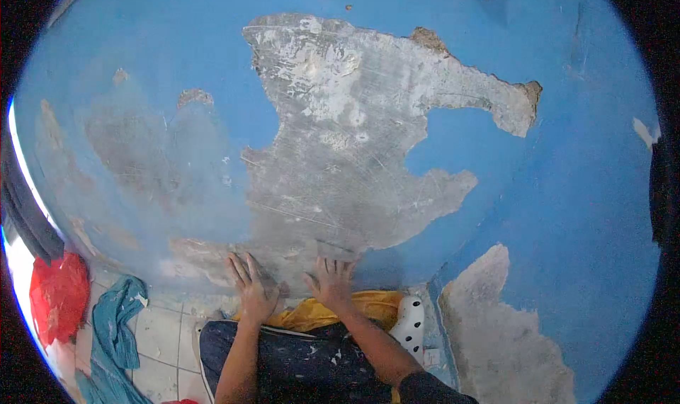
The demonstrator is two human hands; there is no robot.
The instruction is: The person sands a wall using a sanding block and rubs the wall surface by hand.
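A ragged grey cement patch (340,156), chalky white above, breaks the smooth blue wall (191,57) ahead; its long axis runs upright, one arm pointing right. Low down, the left hand's (257,294) grip is spread; the right hand's (331,285) I cannot tell.

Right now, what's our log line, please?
left hand: open, at grey wall patch | right hand: open, same patch | yellow cloth: near hands

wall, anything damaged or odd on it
Yes: the wall looks damaged. A large grey patch is bare of blue in the middle, jagged-edged and scratched, and another bare patch shows at lower right. The left side also looks worn and greyish, unlike the solid blue at right.
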